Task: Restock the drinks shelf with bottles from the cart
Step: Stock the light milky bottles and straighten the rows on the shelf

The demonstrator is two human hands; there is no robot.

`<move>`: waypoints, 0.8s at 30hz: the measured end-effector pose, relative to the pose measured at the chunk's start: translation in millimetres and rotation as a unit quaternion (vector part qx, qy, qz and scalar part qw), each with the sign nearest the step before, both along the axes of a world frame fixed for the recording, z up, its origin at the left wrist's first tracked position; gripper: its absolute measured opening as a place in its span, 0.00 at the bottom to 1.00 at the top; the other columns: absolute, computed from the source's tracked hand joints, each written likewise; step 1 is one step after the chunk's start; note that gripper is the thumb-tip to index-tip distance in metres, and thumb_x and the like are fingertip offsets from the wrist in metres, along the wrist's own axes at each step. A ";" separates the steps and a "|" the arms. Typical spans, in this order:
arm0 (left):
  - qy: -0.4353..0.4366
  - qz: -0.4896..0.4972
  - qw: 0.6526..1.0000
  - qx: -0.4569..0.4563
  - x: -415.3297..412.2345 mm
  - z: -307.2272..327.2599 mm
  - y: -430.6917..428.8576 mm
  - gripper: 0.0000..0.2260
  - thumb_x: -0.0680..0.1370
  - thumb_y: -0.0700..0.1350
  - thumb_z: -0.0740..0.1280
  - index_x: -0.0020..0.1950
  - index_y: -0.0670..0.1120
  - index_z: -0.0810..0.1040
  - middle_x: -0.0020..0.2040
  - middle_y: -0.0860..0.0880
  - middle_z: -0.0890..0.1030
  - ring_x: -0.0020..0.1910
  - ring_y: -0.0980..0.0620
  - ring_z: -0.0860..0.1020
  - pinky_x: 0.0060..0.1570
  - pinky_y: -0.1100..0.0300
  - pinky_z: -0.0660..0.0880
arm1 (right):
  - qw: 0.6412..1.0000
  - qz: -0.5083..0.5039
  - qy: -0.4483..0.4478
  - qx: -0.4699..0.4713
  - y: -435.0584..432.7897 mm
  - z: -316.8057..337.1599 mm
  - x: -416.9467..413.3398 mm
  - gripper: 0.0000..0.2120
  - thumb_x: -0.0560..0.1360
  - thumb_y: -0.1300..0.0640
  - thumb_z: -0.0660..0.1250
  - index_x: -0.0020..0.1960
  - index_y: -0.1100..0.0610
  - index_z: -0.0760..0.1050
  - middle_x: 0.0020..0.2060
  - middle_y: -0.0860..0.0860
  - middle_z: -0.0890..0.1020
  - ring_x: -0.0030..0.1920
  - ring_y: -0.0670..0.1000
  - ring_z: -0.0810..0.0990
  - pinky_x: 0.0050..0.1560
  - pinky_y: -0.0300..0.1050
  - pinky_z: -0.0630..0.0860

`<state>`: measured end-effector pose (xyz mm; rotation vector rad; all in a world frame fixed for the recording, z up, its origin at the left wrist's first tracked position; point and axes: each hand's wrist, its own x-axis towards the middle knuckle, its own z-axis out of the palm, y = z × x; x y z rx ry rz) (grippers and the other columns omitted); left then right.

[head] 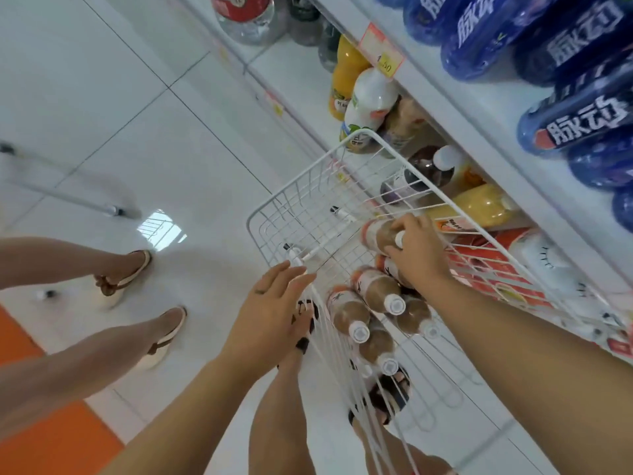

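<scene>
Bottles [375,291] of brown drink with white caps lie in a cluster on their sides inside the white wire cart [291,192], at its near end, touching one another. The cart stands on the white tiled floor [137,97], just beside the drinks shelf [445,108]. The right hand [416,257] reaches into the cart from above and grips the farthest bottle [378,234] of the cluster. Its fingers are curled round the bottle's upper part, and the white cap shows between them. This bottle is inside the cart, close to the wall on the shelf side. The left hand [270,310] is held over the cart's left rim with the palm down and holds nothing. Its fingers are straight and lie close together, with the thumb set apart. Whether the fingertips touch the wire cannot be determined. The upper shelf level carries a row of blue bottles [479,39] with white lettering. A price tag [380,51] is fixed to the shelf edge. The lower level holds a yellow bottle [344,77] and a white bottle [368,101], with further mixed drinks behind the cart wires. A second person's legs [85,354], in sandals [126,272], stand to the left, well apart from the cart. An orange floor patch [51,433] lies at the lower left.
</scene>
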<state>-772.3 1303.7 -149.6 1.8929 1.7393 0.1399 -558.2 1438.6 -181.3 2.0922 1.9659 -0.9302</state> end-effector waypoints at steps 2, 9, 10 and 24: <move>0.048 0.010 0.999 -0.010 3.0 1.8 2.3 0.21 0.71 0.48 0.72 0.63 0.49 0.74 0.62 0.50 0.77 0.67 0.47 0.71 0.67 0.40 0.63 | 0.999 -0.023 0.032 0.002 7.6 2.1 -0.2 0.11 0.69 0.60 0.72 0.48 0.54 0.72 0.54 0.52 0.71 0.51 0.54 0.74 0.46 0.41 0.66; -0.083 0.089 0.991 -0.058 35.1 53.5 45.2 0.35 0.75 0.59 0.64 0.74 0.59 0.45 0.72 0.51 0.66 0.72 0.51 0.61 0.73 0.49 0.50 | 0.973 -0.030 0.227 0.030 3.2 116.1 1.4 0.12 0.64 0.63 0.75 0.41 0.50 0.77 0.41 0.44 0.78 0.41 0.40 0.76 0.41 0.25 0.69; -0.131 0.078 0.987 -0.058 39.9 62.0 54.0 0.39 0.73 0.59 0.66 0.72 0.62 0.40 0.72 0.52 0.65 0.71 0.52 0.61 0.72 0.53 0.53 | 0.964 -0.036 0.260 0.028 1.7 136.8 1.8 0.13 0.64 0.63 0.75 0.41 0.48 0.77 0.40 0.43 0.79 0.41 0.39 0.77 0.41 0.26 0.70; -0.341 0.242 0.907 -0.051 60.1 72.9 73.6 0.41 0.65 0.51 0.77 0.72 0.59 0.58 0.61 0.58 0.76 0.58 0.61 0.76 0.56 0.52 0.77 | 0.985 -0.090 0.130 -0.067 -28.5 71.0 58.7 0.26 0.71 0.55 0.70 0.67 0.51 0.67 0.64 0.52 0.72 0.60 0.53 0.74 0.60 0.49 0.73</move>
